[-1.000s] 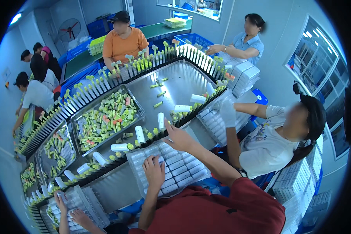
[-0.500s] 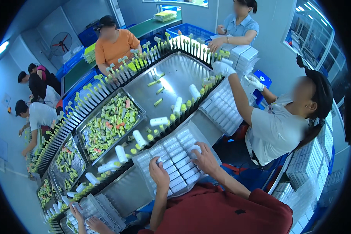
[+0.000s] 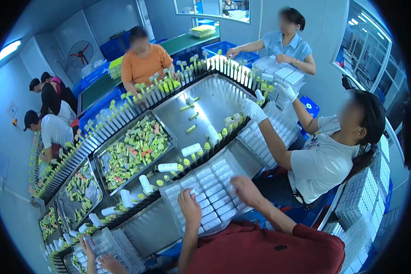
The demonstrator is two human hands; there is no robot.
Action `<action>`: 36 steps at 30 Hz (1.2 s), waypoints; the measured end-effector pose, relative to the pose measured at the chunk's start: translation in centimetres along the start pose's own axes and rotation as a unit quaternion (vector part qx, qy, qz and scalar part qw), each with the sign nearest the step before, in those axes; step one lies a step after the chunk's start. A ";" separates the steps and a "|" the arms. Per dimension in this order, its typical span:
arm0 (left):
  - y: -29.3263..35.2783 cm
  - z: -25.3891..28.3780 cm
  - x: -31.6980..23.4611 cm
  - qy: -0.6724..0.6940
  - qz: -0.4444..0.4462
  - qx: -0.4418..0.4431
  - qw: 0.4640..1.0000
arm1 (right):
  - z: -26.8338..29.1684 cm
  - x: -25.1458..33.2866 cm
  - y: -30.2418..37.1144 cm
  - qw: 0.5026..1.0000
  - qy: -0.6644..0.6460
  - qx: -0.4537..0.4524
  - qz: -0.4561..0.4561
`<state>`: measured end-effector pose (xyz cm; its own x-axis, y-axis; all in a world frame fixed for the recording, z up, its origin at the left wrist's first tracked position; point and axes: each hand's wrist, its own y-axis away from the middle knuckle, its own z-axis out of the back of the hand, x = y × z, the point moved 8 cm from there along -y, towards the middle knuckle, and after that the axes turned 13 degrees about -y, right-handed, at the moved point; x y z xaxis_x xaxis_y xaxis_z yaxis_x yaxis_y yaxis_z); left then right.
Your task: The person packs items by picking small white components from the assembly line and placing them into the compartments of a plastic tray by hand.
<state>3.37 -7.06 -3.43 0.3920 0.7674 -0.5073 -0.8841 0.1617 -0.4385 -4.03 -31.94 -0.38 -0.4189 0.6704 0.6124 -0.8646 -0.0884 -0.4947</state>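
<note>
A clear plastic blister tray (image 3: 172,194) lies on the line's near edge in front of me. White oblong plastic cases (image 3: 218,203) fill compartments in its nearer part; the farther compartments look empty. My left hand (image 3: 190,208) is over the tray's left side, fingers curled round a white case whose end shows at the fingertips. Over the tray's right edge is my right hand (image 3: 246,191), fingers bent and smeared by motion; whether anything is in them is unclear. Just beyond the tray, more white cases (image 3: 191,150) sit on yellow-green pegs along the line.
Metal trays of green and orange pieces (image 3: 134,148) lie inside the looped line. A co-worker in gloves (image 3: 324,150) works on my right beside another blister tray (image 3: 260,146). Another person's hands (image 3: 108,262) hover over a tray at lower left. Stacked filled trays (image 3: 363,196) stand behind right.
My right hand has drawn back toward me and to the right. My left hand stays at the tray. The white cases on the pegs have shifted; the gloved co-worker's hands have moved.
</note>
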 end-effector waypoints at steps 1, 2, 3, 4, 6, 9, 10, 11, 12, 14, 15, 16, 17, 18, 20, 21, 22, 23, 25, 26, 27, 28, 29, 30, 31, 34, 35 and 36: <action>0.2 -0.1 0.3 -0.001 0.000 -0.007 1.000 | 1.2 -0.9 -1.0 0.991 -0.041 -0.040 -0.119; 0.4 0.0 0.8 -0.002 0.002 -0.016 1.000 | 2.1 -1.7 -1.7 0.965 -0.079 -0.078 -0.236; -0.1 0.4 0.0 0.002 -0.015 -0.005 1.000 | 3.7 -1.8 -3.3 0.950 -0.106 -0.097 -0.278; 0.3 0.7 0.2 0.000 0.001 -0.014 1.000 | 4.7 -2.1 -5.1 0.934 -0.136 -0.111 -0.313; -0.1 0.1 0.1 -0.008 -0.016 0.015 1.000 | 5.5 -3.2 -8.9 0.915 -0.141 -0.116 -0.360; 0.0 0.4 0.1 -0.004 -0.013 0.014 1.000 | 5.3 -8.1 -13.3 0.956 -0.025 -0.175 -0.235; 0.5 0.4 0.4 0.003 -0.008 0.019 1.000 | 5.2 -6.8 -15.1 0.960 0.049 -0.164 -0.220; 0.7 0.5 0.5 -0.003 -0.016 0.011 1.000 | 4.7 -6.7 -16.6 0.962 0.047 -0.159 -0.217; 0.6 0.6 0.6 -0.002 -0.014 0.010 1.000 | 4.5 -6.6 -18.1 0.970 0.065 -0.158 -0.174; 0.7 0.8 0.4 0.007 -0.024 0.003 1.000 | 3.8 -6.3 -20.5 0.977 0.081 -0.151 -0.128; 0.6 0.7 0.5 0.008 -0.026 -0.004 1.000 | 2.4 -6.0 -21.9 0.982 0.110 -0.099 -0.114; 0.5 0.8 0.4 0.008 -0.024 -0.003 1.000 | 0.9 -5.6 -22.6 0.984 0.140 -0.048 -0.101; 0.4 0.9 0.2 0.019 -0.026 -0.003 0.999 | -0.4 -5.0 -22.7 0.983 0.160 -0.040 -0.085; 0.3 1.0 0.2 0.029 -0.028 -0.003 0.999 | -2.0 -4.1 -22.8 0.981 0.179 -0.032 -0.069; 0.1 1.2 0.1 0.029 -0.026 0.001 0.999 | -5.0 -3.2 -22.7 0.979 0.188 0.001 -0.073; -0.2 1.2 0.3 0.028 -0.025 -0.001 0.999 | -5.9 -2.8 -23.3 0.981 0.176 0.013 -0.086; 0.0 1.3 0.3 0.025 -0.022 -0.001 0.999 | -7.0 -2.0 -23.3 0.978 0.191 0.059 -0.061; 0.3 1.4 0.3 0.023 -0.024 0.001 0.999 | -7.2 -1.5 -23.4 0.978 0.189 0.058 -0.063; 0.6 0.9 0.6 0.006 -0.014 0.012 1.000 | -8.7 -0.6 -23.8 0.970 0.180 0.131 -0.097; 0.5 0.8 0.7 0.002 -0.012 0.012 1.000 | -8.7 0.9 -24.3 0.979 0.176 0.080 -0.066; 0.5 0.9 0.6 0.010 -0.004 0.006 1.000 | -9.1 2.1 -24.5 0.979 0.171 0.084 -0.068; 0.6 1.2 0.7 0.016 0.006 -0.002 1.000 | -8.7 4.7 -25.0 0.991 0.132 0.015 -0.013; 0.6 1.2 0.8 0.009 0.012 0.002 1.000 | -8.2 6.9 -25.1 0.994 0.091 -0.054 0.041; 0.0 0.9 0.0 0.016 -0.004 0.005 1.000 | -10.9 4.2 -24.2 0.990 0.137 0.020 0.017; -0.2 0.9 -0.2 0.018 -0.010 0.006 1.000 | -12.0 4.3 -24.1 0.991 0.131 0.019 0.010; -0.2 0.5 -0.4 -0.003 -0.013 0.027 1.000 | -17.1 4.2 -24.6 0.968 0.174 0.176 -0.046; -0.4 0.4 -0.7 -0.008 -0.023 0.018 1.000 | -17.4 4.7 -24.7 0.969 0.152 0.191 -0.041; 0.0 0.2 -0.7 -0.010 -0.025 0.023 0.999 | -17.9 5.2 -24.1 0.969 0.130 0.208 -0.038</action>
<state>3.05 -7.48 -2.91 0.4315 0.7693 -0.4712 -0.8746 0.2286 -0.4276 19.63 -13.08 3.70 -0.3116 0.8447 0.4353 -0.9501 -0.2836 -0.1297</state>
